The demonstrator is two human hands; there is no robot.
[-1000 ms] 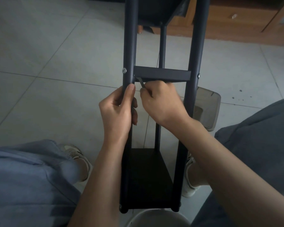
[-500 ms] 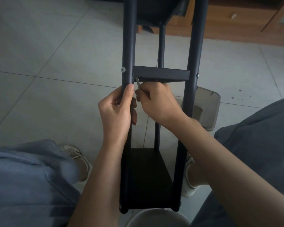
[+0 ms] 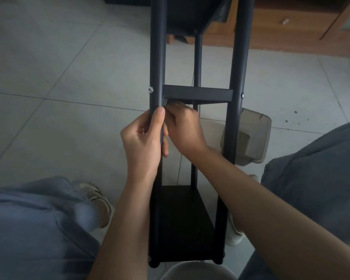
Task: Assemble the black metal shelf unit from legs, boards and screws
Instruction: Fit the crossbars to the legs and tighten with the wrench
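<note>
A smoky translucent bin (image 3: pixel 249 136) sits on the grey tiled floor (image 3: pixel 59 98), to the right of the fingers and a little below them. A wooden cabinet (image 3: pixel 291 27) runs along the top, well above and right of the fingers. Pale shoes (image 3: pixel 97 201) rest on the tiles below the fingers on the left, and a round grey rim (image 3: pixel 196 269) shows at the bottom edge.

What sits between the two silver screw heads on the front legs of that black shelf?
In the head view, the middle board's black front edge spans from the left screw to the right screw.
</note>
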